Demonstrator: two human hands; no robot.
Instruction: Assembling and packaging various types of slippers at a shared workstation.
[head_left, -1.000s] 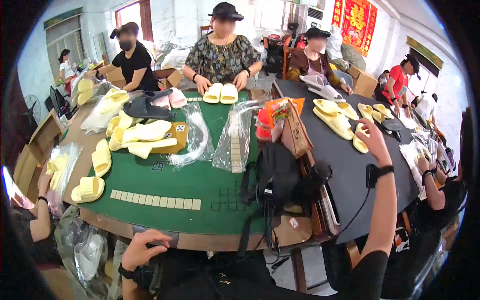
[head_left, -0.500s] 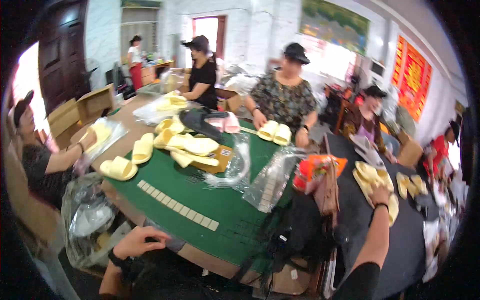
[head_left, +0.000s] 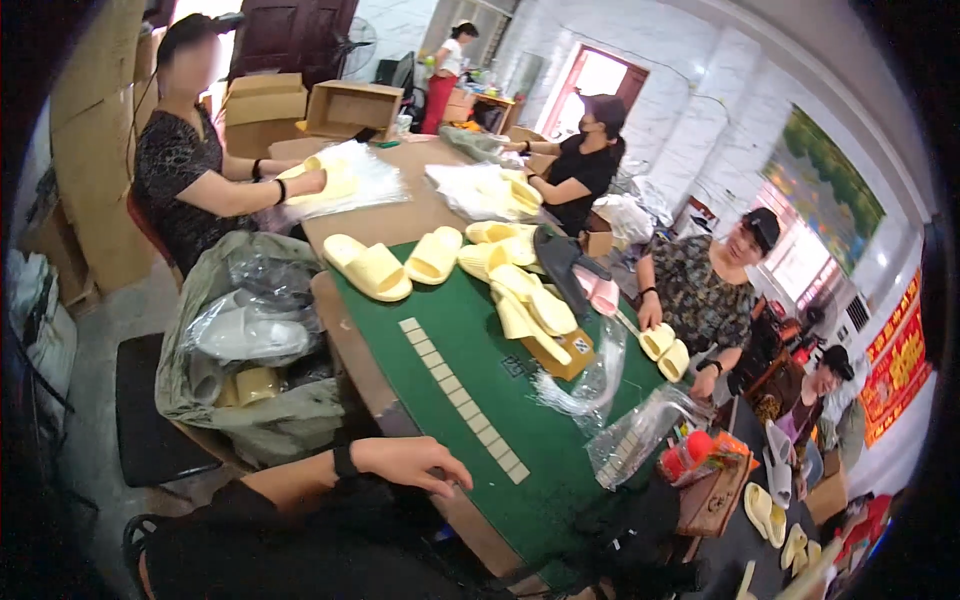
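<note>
My left hand [head_left: 415, 462] hovers at the near edge of the green table mat [head_left: 410, 430], palm down, fingers loosely bent and holding nothing. Close to its fingertips a straight row of pale square tiles [head_left: 465, 405] runs across the mat. My right hand is out of view. Beyond the tiles, pale yellow slippers lie about: a left-hand slipper [head_left: 368, 268], another slipper [head_left: 433, 255] beside it, and a pile of slippers [head_left: 520, 290] partly on a small brown cardboard box [head_left: 568, 350]. A black slipper [head_left: 562, 258] and a pink slipper [head_left: 598, 290] lie against the pile.
A bag-lined container [head_left: 250, 400] holding wrapped slippers stands left of the table. Clear plastic bags [head_left: 645, 430] and a brown handbag [head_left: 712, 500] lie at right. Co-workers sit around; one person's hands [head_left: 310, 182] handle a yellow slipper over plastic bags. Several cartons [head_left: 350, 108] stand behind.
The view has swung left and tilted. My right hand, which was on a yellow slipper at the dark table, has left the view. My left hand now extends farther over the mat's edge.
</note>
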